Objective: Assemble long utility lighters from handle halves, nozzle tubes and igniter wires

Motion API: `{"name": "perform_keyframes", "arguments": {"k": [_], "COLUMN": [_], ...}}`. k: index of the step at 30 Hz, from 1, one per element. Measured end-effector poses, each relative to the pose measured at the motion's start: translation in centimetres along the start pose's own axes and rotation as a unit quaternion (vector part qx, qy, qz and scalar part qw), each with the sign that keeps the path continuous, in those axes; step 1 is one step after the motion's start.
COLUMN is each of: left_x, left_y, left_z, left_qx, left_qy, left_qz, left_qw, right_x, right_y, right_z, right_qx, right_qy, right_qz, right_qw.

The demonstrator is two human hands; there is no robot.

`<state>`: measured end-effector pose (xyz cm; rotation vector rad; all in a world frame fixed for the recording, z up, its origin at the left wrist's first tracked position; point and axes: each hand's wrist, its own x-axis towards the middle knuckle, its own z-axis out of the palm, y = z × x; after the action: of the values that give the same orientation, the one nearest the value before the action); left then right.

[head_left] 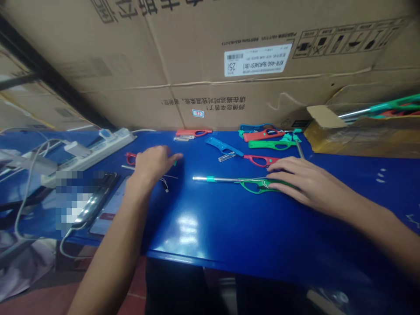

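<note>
My left hand (153, 165) hovers over the blue table (213, 227), fingers curled and pointing right, with a small green bit showing at the fingertips; a red lighter handle (130, 157) and a thin wire (166, 183) lie just beside it. My right hand (303, 181) lies flat, fingers stretched, on the handle of a green long-nosed lighter (252, 184) whose metal tube (213, 179) points left. A red handle shell (260, 160) lies just beyond that hand.
More lighter shells lie at the back: red (193, 132), blue (223, 147), green (272, 144). A white power strip (98, 148) and cables sit at the left with a phone (95, 201). Cardboard boxes (229, 65) wall the back; an open box (364, 131) of lighters stands right.
</note>
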<state>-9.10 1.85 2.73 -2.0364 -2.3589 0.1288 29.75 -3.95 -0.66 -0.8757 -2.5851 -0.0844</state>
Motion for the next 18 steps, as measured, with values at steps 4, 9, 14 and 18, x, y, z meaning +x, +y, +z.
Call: {"name": "perform_keyframes", "arguments": {"k": [4, 9, 14, 18], "left_x": [-0.1, -0.4, -0.9, -2.1], "left_y": [-0.1, 1.4, 3.7, 5.8], "left_z": [0.3, 0.1, 0.5, 1.4], "left_qx": [0.02, -0.064, -0.201, -0.266], "left_qy": [-0.011, 0.068, 0.23, 0.233], "left_qz": [0.019, 0.112, 0.15, 0.253], "left_qw": [1.0, 0.989, 0.94, 0.9], "right_x": [0.1, 0.2, 0.5, 0.4], "right_y": [-0.1, -0.2, -0.2, 0.1], "right_z": [-0.2, -0.6, -1.0, -0.8], "right_qx": [0.01, 0.015, -0.005, 0.005], "right_qy": [0.007, 0.025, 0.035, 0.03], "right_qz": [0.006, 0.018, 0.022, 0.024], "right_qw": [1.0, 0.999, 0.999, 0.999]}}
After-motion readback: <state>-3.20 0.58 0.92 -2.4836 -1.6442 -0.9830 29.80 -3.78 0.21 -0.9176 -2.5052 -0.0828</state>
